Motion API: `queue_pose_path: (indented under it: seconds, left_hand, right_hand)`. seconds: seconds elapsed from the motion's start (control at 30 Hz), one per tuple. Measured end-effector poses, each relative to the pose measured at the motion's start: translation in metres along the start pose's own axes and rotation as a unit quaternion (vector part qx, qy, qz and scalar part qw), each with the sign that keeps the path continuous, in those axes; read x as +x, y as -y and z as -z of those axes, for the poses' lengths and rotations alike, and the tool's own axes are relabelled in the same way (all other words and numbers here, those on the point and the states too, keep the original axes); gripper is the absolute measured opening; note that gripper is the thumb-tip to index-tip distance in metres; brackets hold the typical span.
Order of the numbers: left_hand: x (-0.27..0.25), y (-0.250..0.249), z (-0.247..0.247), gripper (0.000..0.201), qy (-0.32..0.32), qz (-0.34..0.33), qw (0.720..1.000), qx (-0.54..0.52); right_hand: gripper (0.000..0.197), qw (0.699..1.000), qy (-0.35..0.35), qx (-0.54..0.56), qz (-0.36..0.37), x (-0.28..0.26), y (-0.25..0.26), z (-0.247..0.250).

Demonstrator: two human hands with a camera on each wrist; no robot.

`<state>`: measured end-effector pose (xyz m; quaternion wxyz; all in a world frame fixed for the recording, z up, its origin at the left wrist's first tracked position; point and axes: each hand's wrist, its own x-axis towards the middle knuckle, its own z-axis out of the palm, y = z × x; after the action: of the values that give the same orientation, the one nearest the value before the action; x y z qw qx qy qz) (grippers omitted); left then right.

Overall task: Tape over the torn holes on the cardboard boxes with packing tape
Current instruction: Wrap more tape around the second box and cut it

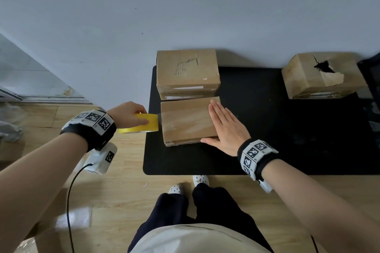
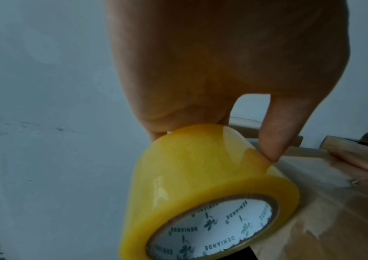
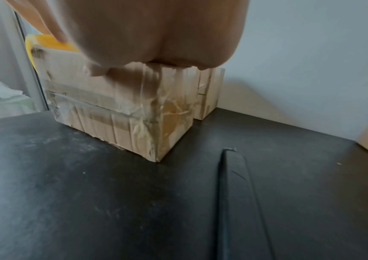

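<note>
My left hand (image 1: 131,115) grips a yellow roll of packing tape (image 1: 144,123) at the left edge of the near cardboard box (image 1: 185,123). In the left wrist view the thumb presses the tape roll (image 2: 200,176), and a clear strip runs from it over the box top (image 2: 334,202). My right hand (image 1: 226,127) lies flat with straight fingers on the right end of that box. In the right wrist view the box (image 3: 121,112) shows crinkled clear tape on its sides, with the tape roll (image 3: 45,41) behind it. A box with a torn black hole (image 1: 324,65) stands at the far right.
A black mat (image 1: 267,129) on the wooden floor carries the boxes. A taller box (image 1: 187,70) with a scuffed top stands behind the near one, against the grey wall. My feet (image 1: 189,185) are at the mat's front edge. A dark object (image 1: 370,72) sits at the far right.
</note>
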<state>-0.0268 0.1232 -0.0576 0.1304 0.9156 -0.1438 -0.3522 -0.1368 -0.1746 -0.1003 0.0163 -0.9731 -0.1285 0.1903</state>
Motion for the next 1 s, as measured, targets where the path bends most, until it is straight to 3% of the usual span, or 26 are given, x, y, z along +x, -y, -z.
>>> queue_pose_path:
  seconds: [0.13,0.37,0.5,0.67,0.9,1.0]
  left_hand:
    - [0.0,-0.003,0.0,0.03,-0.004,-0.003,1.0,-0.012]
    - [-0.003,-0.002,-0.001,0.031,-0.005,-0.012,1.0,-0.028]
    - [-0.007,-0.003,0.0,0.032,-0.01,-0.016,0.999,-0.034]
    - [-0.013,-0.001,0.006,0.032,-0.009,-0.02,0.999,-0.028]
    - [-0.03,-0.005,0.058,0.03,-0.021,-0.047,0.998,-0.042]
    - [-0.038,-0.022,0.083,0.047,-0.021,-0.062,0.997,-0.03]
  right_hand:
    - [0.116,1.0,0.018,0.007,-0.016,-0.005,-0.004,0.01]
    - [0.127,0.991,0.019,0.006,0.129,0.049,0.072,0.05]
    - [0.133,0.989,0.062,-0.058,0.12,0.074,0.094,0.058]
    - [0.127,0.986,0.067,-0.098,0.113,0.074,0.098,0.065]
    - [0.116,0.993,0.01,-0.038,0.115,0.055,0.087,0.102]
    - [0.114,0.994,-0.001,0.043,0.105,0.047,0.078,0.118]
